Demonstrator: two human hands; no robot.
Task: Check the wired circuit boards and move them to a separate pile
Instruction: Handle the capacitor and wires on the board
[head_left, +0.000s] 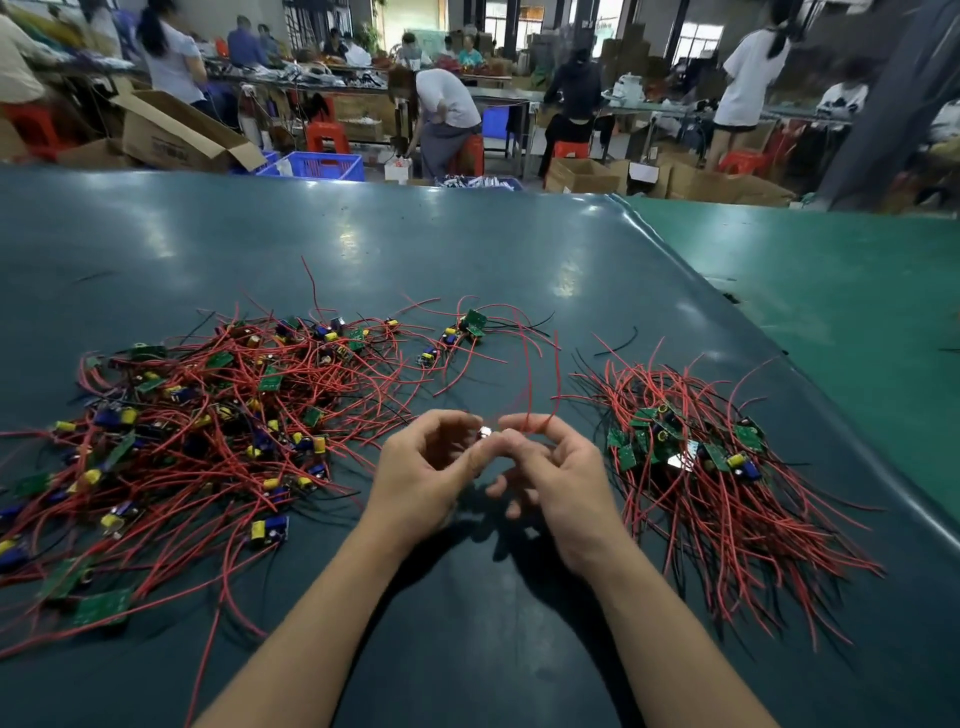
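A small circuit board (485, 432), mostly hidden, is pinched between the fingertips of the left hand (426, 473) and right hand (550, 475) above a dark green desk (467, 260), its red wires (530, 374) arcing upward. A large tangled pile of wired boards (208, 426) lies to the left; a smaller pile (701, 457) lies to the right. Workers (447, 119) stand at benches behind.
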